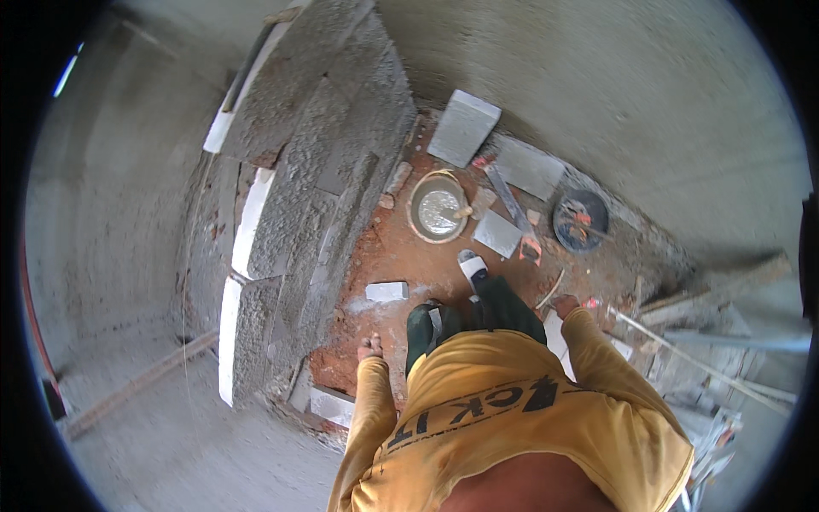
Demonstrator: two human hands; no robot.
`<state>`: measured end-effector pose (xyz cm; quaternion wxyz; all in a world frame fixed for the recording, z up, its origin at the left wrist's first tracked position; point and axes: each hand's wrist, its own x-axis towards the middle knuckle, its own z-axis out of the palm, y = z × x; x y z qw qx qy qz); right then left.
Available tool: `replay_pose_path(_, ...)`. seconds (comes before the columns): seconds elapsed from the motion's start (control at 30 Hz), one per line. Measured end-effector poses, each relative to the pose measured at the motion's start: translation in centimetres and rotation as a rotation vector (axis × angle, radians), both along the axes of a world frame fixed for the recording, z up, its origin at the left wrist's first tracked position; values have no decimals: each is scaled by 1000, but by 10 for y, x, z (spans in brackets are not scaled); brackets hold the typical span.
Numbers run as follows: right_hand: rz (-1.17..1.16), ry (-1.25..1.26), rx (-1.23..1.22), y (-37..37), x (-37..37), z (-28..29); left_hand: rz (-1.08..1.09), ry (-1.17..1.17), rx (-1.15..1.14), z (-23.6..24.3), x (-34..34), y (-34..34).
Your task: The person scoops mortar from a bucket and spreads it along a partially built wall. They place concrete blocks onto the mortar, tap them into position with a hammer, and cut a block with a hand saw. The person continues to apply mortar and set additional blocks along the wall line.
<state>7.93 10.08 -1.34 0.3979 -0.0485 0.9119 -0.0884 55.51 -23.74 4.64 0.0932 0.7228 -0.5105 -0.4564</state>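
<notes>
My left hand (370,348) hangs beside my left leg with loosely bent fingers, apparently empty. A small pale block (386,291) lies on the reddish dirt floor (358,320) above it. My right hand (564,305) is beside my right leg, near a white board (556,340) and a long pale rod (674,346); its grip is unclear. Past my feet stand a round bucket (437,209) with wet grey material and a short handle in it, and a dark tub (579,220). A grey block (498,234), a long flat tool (503,192) and rubble lie between them.
A stepped, mortar-coated block structure (299,205) fills my left side, with white edges. Larger blocks (463,128) and a slab (527,167) lie along the far wall (614,94). Planks (717,282), pipes and scrap crowd the right side. A wooden batten (136,384) is at lower left.
</notes>
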Motion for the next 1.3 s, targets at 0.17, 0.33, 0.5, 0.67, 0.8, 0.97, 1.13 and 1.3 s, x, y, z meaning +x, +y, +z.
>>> replay_pose_path(0.17, 441, 30, -15, -108, -78, 27, 45, -80, -84, 22, 8, 58)
replay_pose_path(0.33, 392, -178, -135, -249, -118, 11, -91, -160, -121, 63, 23, 111)
replay_pose_path(0.5, 547, -26, -213, -375, -104, -97, -79, -285, 386, 55, 66, 178)
replay_pose_path(0.67, 497, 78, -236, -455, -92, -200, -97, -523, 571, 55, 90, 230)
replay_pose_path(0.8, 496, 167, -313, -491, -99, -249, 275, -505, 689, 60, 78, 273)
replay_pose_path(0.97, 614, -185, -206, -506, -95, -254, 463, -447, 791, 56, 62, 304)
replay_pose_path(1.13, 973, -302, -230, -473, -17, -208, 293, -500, 591, 32, 38, 278)
replay_pose_path(1.3, 1022, -335, -119, -479, 23, -149, 652, -237, 279, 42, 18, 245)
